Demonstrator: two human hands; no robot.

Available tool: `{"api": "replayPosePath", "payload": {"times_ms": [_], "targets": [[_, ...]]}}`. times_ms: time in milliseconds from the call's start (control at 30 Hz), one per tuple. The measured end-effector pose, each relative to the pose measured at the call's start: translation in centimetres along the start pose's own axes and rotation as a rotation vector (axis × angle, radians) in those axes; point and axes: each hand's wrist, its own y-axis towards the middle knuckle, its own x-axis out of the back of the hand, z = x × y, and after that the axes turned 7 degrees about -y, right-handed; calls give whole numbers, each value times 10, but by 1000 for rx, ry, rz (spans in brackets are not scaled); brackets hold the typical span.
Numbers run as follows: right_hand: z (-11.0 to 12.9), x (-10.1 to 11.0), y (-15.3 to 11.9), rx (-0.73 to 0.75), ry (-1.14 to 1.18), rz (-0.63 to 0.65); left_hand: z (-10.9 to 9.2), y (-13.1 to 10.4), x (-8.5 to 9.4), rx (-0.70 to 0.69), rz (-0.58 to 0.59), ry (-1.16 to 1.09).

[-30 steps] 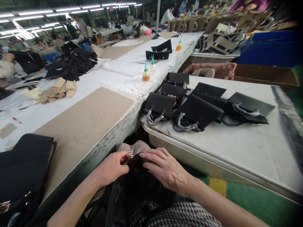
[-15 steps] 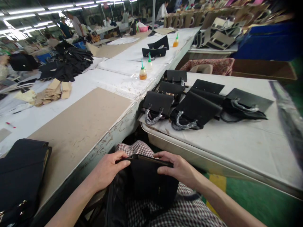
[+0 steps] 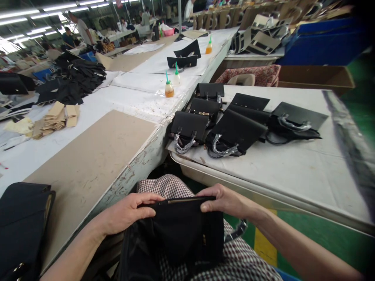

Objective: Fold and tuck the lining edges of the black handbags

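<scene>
Left hand [image 3: 136, 210]: I am pinching the top edge of the black bag [image 3: 187, 226] at its left end, thumb lying on the near face, fingers reaching over the rim. Right hand [image 3: 224, 201]: I am pinching the same edge at its right end, thumb pressing the near face, fingers going behind. Both grips are closing on fabric.

The bag is hanging below and between the two grips, its front facing the camera, lying over checked cloth [image 3: 166, 185]. A pale strip is showing along the rim between the hands. A small metallic fitting [image 3: 204, 239] is showing low on the front, below the right grip. A film-wrapped handle [image 3: 238, 231] is curving out beside the bag, under the right wrist.

Left of the left grip, a dark folded piece [image 3: 20, 218] is lying on the near end of a brown board [image 3: 96, 144]. Beyond the board, tan pieces [image 3: 55, 117] are sitting stacked, with a black heap [image 3: 79, 78] rising farther off.

Ahead and right of the right grip, several black bags [image 3: 240, 130] are resting on a white table [image 3: 295, 164], some showing wrapped handles. Straight beyond the grips, a bottle of amber liquid [image 3: 169, 93] is standing beside a paler one [image 3: 176, 78]. Green floor [image 3: 310, 226] is showing below the right forearm.
</scene>
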Motion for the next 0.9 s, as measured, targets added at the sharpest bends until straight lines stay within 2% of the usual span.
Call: {"api": "replayPosePath", "payload": {"times_ms": [200,433,900], "targets": [[-16,-4,5,56,-41,-80,3,10,-10,53,0,-178],[-25,-8,6,118,-122,-210,-5,23,-21,-1,-118,-7],[-31,-12,7,36,-134,-284,8,32,-29,-16,-193,-35]]}}
